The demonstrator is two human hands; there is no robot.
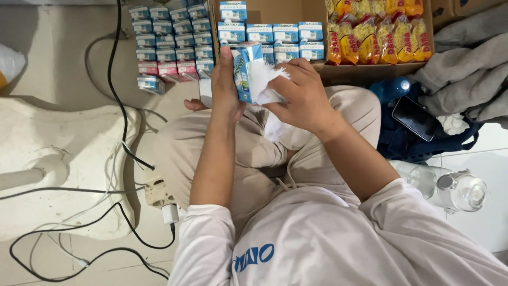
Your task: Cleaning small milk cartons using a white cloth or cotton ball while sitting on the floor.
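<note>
Over the lap, the left hand (225, 87) grips a small blue carton (244, 71) upright while the right hand's (302, 95) fingers (288, 74) press a white tissue (264, 79) against its side, near the cardboard box (365, 71).

A black phone (414, 117) lies near two clear bottles (455, 188) and grey cloth (465, 69).

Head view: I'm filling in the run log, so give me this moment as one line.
left hand: holds small blue carton | right hand: presses white tissue to carton | behind: cardboard box of cartons
</note>
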